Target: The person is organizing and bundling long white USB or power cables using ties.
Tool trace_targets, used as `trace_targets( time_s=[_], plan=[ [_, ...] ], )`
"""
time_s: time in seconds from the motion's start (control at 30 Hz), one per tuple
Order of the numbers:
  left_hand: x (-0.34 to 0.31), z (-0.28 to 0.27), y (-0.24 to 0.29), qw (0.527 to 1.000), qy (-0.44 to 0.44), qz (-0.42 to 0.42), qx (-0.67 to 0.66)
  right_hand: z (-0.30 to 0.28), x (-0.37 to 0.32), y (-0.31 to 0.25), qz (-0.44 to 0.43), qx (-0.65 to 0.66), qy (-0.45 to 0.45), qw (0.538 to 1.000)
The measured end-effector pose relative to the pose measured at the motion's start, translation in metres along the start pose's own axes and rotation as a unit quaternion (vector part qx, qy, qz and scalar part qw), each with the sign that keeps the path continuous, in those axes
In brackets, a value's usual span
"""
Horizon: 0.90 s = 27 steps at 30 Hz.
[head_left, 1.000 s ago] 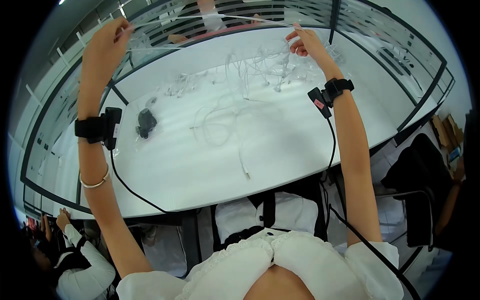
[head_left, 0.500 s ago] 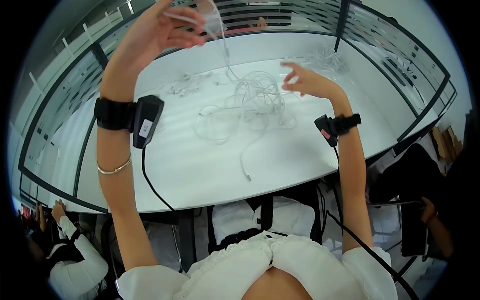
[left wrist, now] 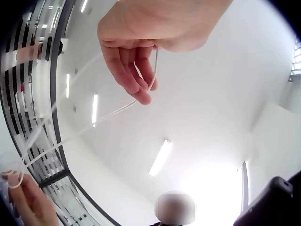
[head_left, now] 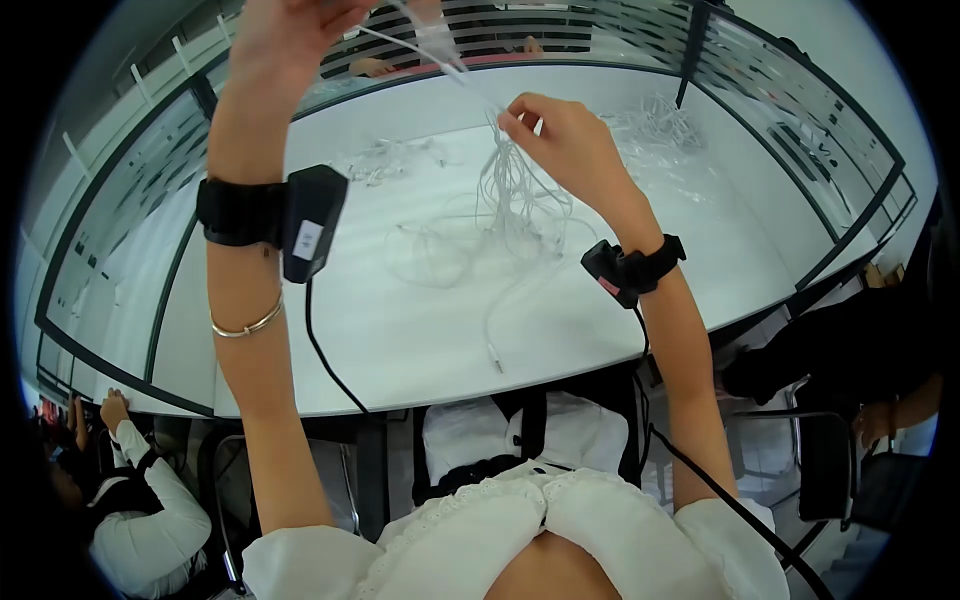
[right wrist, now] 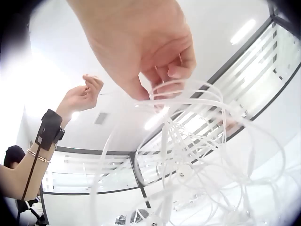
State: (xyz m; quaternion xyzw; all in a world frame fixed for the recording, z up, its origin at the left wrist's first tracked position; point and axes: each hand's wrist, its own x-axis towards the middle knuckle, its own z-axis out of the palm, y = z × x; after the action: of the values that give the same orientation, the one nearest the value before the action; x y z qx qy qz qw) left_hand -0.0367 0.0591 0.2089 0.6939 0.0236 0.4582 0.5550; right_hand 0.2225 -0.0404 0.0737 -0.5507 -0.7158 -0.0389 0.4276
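Observation:
My left hand (head_left: 285,45), raised at the upper left and partly cut off in the head view, pinches a white earphone cable (left wrist: 113,114). In the left wrist view, this cable runs past the fingertips and down toward my other hand. Thumb and fingers of my right hand (head_left: 570,145) grip the top of a tangled bundle of white earphone cables (head_left: 513,195), which hangs below it over the table (head_left: 400,345). Loops of the bundle and a few earbuds (right wrist: 182,174) show close up in the right wrist view.
A loose white cable (head_left: 490,325) with a plug lies at the table's front. Another white cable pile (head_left: 655,122) sits at the back right, small white pieces (head_left: 385,165) at the back left. A dark-framed glass partition (head_left: 800,110) surrounds the table. People sit on both sides.
My right hand has come in from the right, then moved left and up to grip the bundle. My left hand has moved right and up with the cable. The bundle now hangs more gathered.

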Motion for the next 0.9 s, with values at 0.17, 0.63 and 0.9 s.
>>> trace_targets(
  time_s=[0.17,0.63,0.9],
  plan=[
    [-0.023,-0.025,0.006,0.991,0.033,-0.096,0.091,-0.003,0.007,0.024,0.034,0.117,-0.126,0.985],
    [-0.088,-0.068,-0.045,0.781,0.153,-0.023,0.605,-0.07,0.078,0.07,-0.016,0.309,0.177,0.934],
    [-0.082,-0.095,-0.044,0.84,0.406,0.06,0.354,-0.064,0.066,0.075,-0.157,-0.126,0.202,0.958]
  ],
)
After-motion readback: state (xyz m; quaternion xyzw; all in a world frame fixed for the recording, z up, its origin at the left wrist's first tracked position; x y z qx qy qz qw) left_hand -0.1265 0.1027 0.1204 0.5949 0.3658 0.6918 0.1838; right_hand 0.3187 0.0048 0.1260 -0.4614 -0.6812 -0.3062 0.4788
